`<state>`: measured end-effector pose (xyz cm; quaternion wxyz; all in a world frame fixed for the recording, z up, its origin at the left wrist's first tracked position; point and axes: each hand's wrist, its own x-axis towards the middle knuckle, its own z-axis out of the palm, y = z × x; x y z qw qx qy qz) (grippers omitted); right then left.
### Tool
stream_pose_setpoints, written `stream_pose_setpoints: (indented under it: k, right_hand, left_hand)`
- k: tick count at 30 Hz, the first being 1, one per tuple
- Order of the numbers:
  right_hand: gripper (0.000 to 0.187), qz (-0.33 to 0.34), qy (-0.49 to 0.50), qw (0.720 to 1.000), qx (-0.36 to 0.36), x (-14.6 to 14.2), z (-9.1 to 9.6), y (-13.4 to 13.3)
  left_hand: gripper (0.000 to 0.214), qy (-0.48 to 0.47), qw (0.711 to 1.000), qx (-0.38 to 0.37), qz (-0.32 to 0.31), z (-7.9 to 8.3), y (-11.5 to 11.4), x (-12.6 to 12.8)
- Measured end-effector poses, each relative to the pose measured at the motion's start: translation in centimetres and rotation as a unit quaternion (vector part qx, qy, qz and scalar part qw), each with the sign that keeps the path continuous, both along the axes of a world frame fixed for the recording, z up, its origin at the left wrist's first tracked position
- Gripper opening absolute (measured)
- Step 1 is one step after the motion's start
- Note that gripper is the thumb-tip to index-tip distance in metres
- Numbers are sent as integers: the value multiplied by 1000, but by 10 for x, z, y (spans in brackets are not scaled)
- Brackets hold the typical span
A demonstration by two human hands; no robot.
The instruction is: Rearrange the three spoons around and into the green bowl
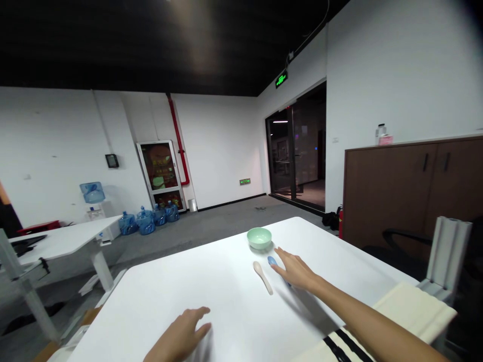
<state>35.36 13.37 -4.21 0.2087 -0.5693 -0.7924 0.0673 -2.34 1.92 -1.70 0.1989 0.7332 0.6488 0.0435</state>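
Observation:
A pale green bowl (259, 238) stands upright toward the far edge of the white table. In front of it lies a beige spoon (263, 277), its rounded end pointing at the bowl. My right hand (295, 267) is over a blue spoon (271, 260); the hand covers most of that spoon, and I cannot tell whether they touch. Its fingers are stretched toward the bowl, with the thumb apart. At the near left, my left hand (185, 332) hovers just above or rests on the table, thumb and forefinger spread and nothing between them.
A cream cloth (411, 314) with black stripes lies on the table's right side, beneath my right forearm. A grey metal post (448, 254) rises at the right edge. Another white table (71, 236) stands at left, and a brown cabinet (392, 196) at right.

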Motion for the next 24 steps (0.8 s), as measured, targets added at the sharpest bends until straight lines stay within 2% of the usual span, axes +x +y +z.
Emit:
stream_pose_setpoints:
  k: [18,24]
  right_hand:
    - [64,11,8,1000,-10,2,0,0]
    - [59,5,10,1000,-9,1,6,-4]
  left_hand:
    - [58,-15,1000,-8,8,-8,4,-3]
    - [57,-3,1000,-4,3,-5,3,0]
